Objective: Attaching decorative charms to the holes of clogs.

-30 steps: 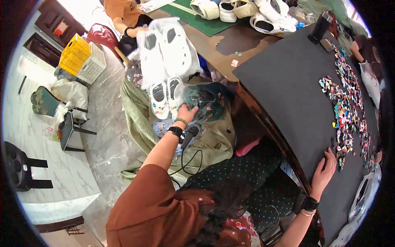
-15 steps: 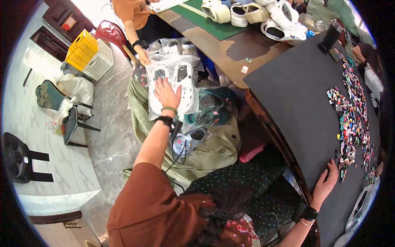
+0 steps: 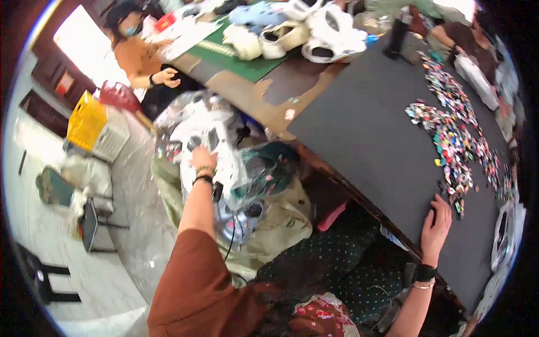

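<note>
My left hand (image 3: 203,159) lies on a pair of white clogs (image 3: 223,150) in a clear plastic bag, its fingers somewhat blurred but apart and pressed on the plastic. This bag rests on a heap of other bagged clogs. Beside it are dark green clogs (image 3: 266,171), and light blue ones (image 3: 238,220) sit nearer me. A green cloth sack (image 3: 289,216) spreads around and under the heap. On the black table mat (image 3: 359,135) my right hand (image 3: 437,227) rests with loosely stretched fingers, holding nothing, next to a pile of small colourful shoe charms (image 3: 453,149).
A co-worker's hand (image 3: 167,77) is beyond the bags. White and cream clogs (image 3: 334,33) stand on the far table by a green cutting mat (image 3: 255,70). A black cylinder (image 3: 397,36) stands at the mat's far edge. Crates (image 3: 90,121) and a chair (image 3: 98,224) are left.
The co-worker's hand has let go of the bagged white clogs and drawn back. My left hand stays on the bag, which has shifted nearer me. The whole view has turned somewhat.
</note>
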`<state>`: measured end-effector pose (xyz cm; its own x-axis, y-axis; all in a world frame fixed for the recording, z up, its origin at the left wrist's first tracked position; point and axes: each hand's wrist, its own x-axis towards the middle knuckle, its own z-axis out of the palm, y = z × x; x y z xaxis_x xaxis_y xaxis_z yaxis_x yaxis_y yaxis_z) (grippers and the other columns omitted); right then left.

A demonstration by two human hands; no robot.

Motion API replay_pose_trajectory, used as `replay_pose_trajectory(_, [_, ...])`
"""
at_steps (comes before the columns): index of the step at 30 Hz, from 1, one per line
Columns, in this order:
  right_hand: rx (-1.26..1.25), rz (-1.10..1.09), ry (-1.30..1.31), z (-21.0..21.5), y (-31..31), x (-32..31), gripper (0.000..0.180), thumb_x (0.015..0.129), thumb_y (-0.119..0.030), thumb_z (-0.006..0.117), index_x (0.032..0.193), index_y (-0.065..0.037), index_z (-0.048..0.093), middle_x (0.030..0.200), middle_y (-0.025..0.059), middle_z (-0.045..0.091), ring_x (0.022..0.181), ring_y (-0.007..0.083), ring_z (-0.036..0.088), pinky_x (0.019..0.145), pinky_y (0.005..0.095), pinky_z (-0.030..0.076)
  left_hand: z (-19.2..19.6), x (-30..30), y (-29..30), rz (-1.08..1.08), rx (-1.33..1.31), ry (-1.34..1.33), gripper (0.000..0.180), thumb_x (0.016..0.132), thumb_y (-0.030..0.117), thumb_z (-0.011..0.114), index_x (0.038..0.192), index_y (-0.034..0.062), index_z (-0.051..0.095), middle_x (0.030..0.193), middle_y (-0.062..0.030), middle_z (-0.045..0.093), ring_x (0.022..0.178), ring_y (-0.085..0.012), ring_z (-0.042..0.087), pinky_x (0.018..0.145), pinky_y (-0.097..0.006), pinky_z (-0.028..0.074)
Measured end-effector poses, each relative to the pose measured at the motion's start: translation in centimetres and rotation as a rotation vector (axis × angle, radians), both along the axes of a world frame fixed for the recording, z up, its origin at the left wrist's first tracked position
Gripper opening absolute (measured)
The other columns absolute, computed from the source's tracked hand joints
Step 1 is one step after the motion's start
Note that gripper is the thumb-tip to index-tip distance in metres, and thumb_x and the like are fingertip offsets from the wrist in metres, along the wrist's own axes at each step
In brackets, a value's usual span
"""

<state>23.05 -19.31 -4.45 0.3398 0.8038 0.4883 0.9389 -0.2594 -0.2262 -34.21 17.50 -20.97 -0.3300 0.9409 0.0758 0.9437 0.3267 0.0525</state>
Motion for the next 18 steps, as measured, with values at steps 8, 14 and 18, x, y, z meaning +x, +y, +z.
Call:
replay_pose_trajectory(8, [0.038,-0.026,0.024,0.9,-0.5,-0.8,0.017,0.084,-0.002,0.057,0.101,-0.003,0.058,0.12,0.0129,0.061,0.116,0.033,0.053,0.098,0.0441,0.04,-1.4,-0.7,-2.5,0.092,0.106,-0.125,0.032,0.076,0.021,0.069,0.106,0.012,0.061,0.104,-0.0126,0.069,0.1,-0.0341,0.065,0.086,-0.051,0.047])
replay_pose_trajectory(14, [0.054,0.0,0.04,0.4,-0.8,-0.9,0.018,0.082,-0.003,0.058,0.101,-0.003,0.059,0.12,0.013,0.06,0.116,0.0327,0.053,0.096,0.0452,0.041,1.0,-4.3,-4.5,-0.283,0.525,-0.328,0.017,0.077,0.008,0.068,0.083,0.0027,0.053,0.075,-0.0198,0.06,0.073,-0.0429,0.058,0.066,-0.05,0.045])
replay_pose_trajectory(18, [0.075,0.013,0.052,0.1,-0.2,-1.0,0.019,0.082,-0.004,0.059,0.101,-0.003,0.059,0.119,0.0129,0.061,0.116,0.0327,0.053,0.097,0.0451,0.041,7.6,-4.5,-4.0,-0.461,0.674,-0.275,0.012,0.082,0.007,0.064,0.083,0.0005,0.053,0.07,-0.02,0.057,0.072,-0.0431,0.057,0.066,-0.05,0.044])
